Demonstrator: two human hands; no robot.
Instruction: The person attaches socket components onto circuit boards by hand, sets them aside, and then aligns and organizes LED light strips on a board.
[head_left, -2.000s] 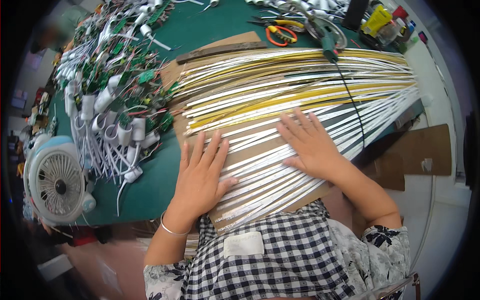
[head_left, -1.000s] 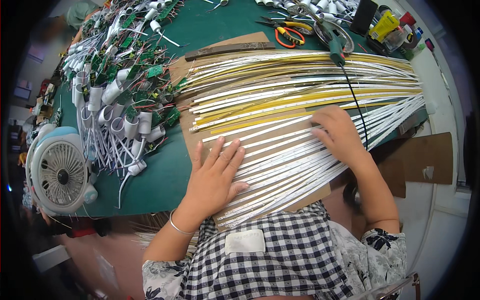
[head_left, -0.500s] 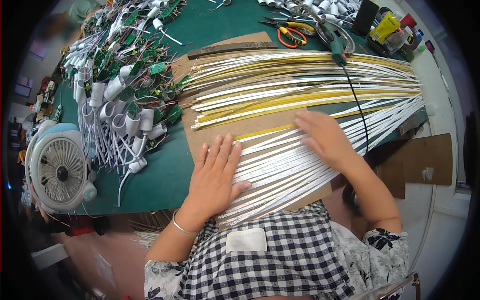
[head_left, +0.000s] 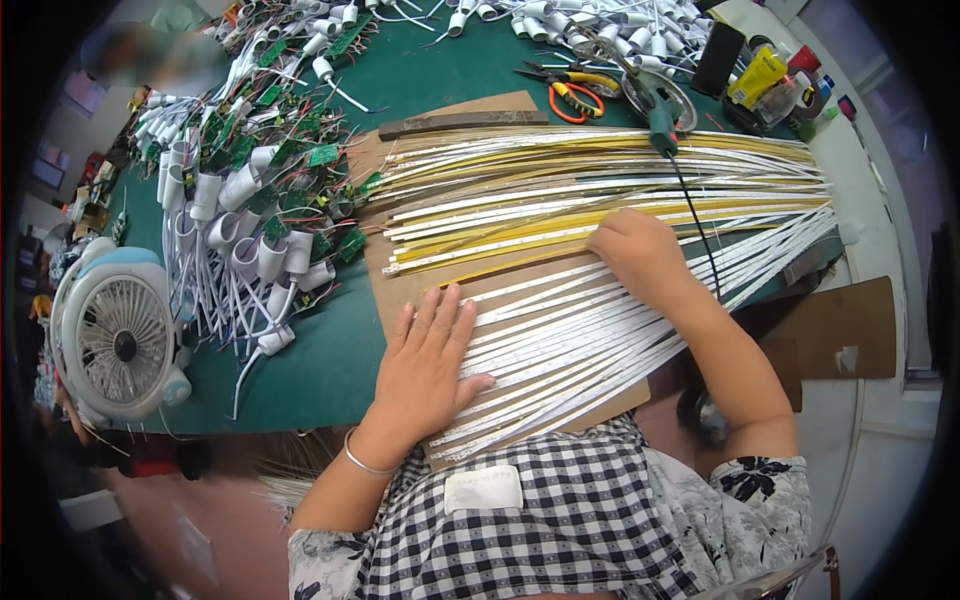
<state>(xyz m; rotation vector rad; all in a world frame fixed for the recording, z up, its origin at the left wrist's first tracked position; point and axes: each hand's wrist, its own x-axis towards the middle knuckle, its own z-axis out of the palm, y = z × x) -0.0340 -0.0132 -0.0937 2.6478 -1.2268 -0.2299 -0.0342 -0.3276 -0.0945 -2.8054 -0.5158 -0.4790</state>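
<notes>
My left hand point(head_left: 425, 360) lies flat, fingers stretched out, over the left ends of a fanned row of narrow white LED strips point(head_left: 540, 335). My right hand point(head_left: 640, 258) is closed, its curled fingertips at a yellow-faced LED strip point(head_left: 515, 267) along the far side of that row. The fingers hide the exact contact. Beyond both hands lies another bundle of white and yellow LED strips point(head_left: 490, 235). All these strips rest on a brown cardboard sheet point(head_left: 405, 290), and their right ends draw together at the right.
White tubes point(head_left: 205, 195) with wires and green circuit boards point(head_left: 275, 228) are heaped at the left, behind a small fan point(head_left: 122, 345). A soldering iron point(head_left: 660, 130), its black cord point(head_left: 700, 215) crossing the strips, sits near pliers point(head_left: 575, 80). A dark bar point(head_left: 465, 123) lies along the cardboard's far edge.
My right hand has moved slightly away from me, from over the white strips to the yellow-faced strip, and its fingers have closed. My left hand stays flat. The whole view has shifted a little.
</notes>
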